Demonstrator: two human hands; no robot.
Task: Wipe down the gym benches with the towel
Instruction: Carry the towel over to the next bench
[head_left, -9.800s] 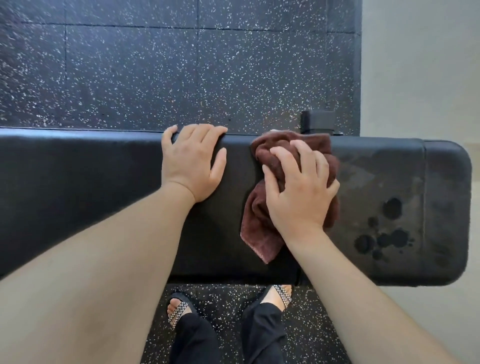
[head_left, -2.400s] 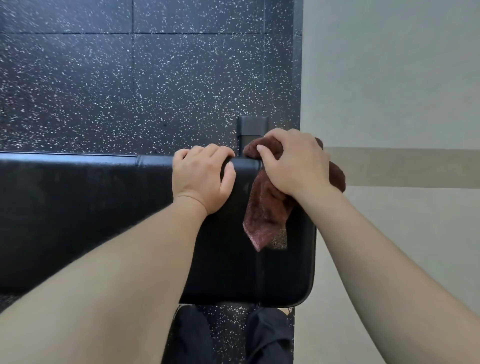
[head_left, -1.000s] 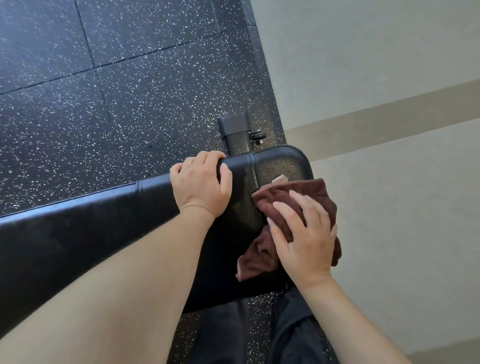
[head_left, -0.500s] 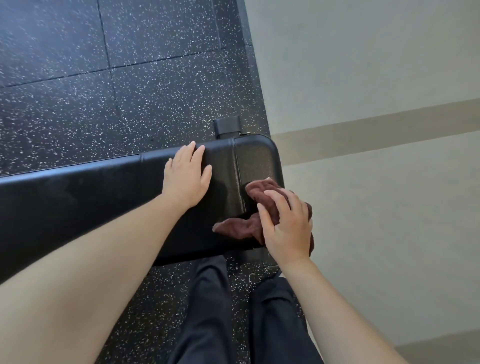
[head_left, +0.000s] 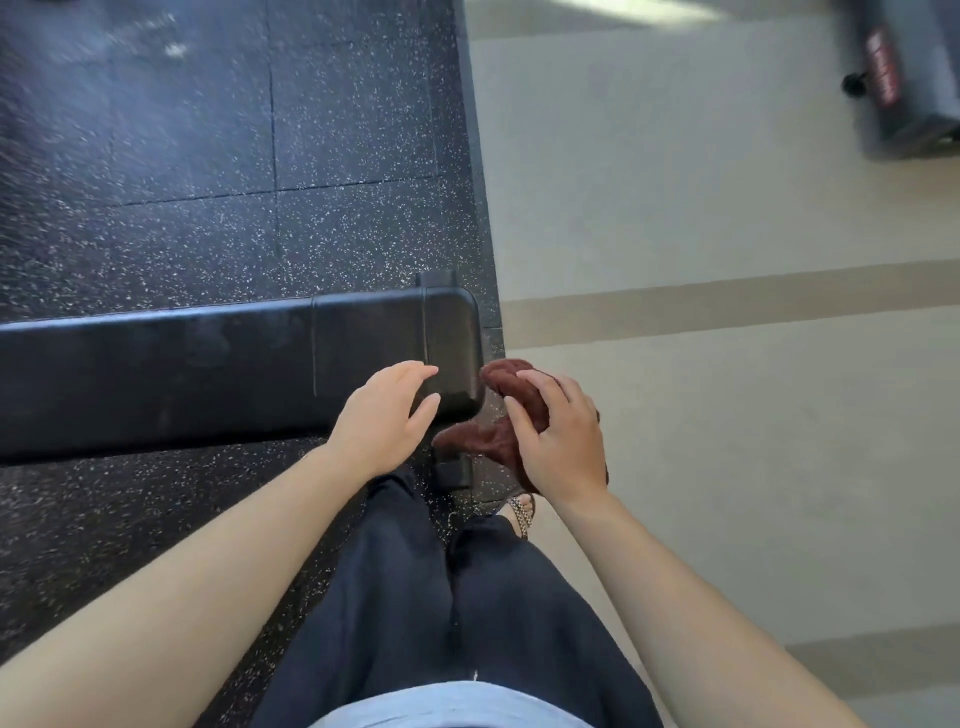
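Head view: your right hand (head_left: 563, 441) grips the bunched towel (head_left: 511, 387) just off the bench's (head_left: 208, 364) end, your left hand (head_left: 384, 415) spread loosely above its corner. This bench looks finished; another bench (head_left: 904, 78) waits beyond.

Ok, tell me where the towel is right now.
In the head view the towel is bunched in the right hand, just off the right end of the bench, beside the left hand.
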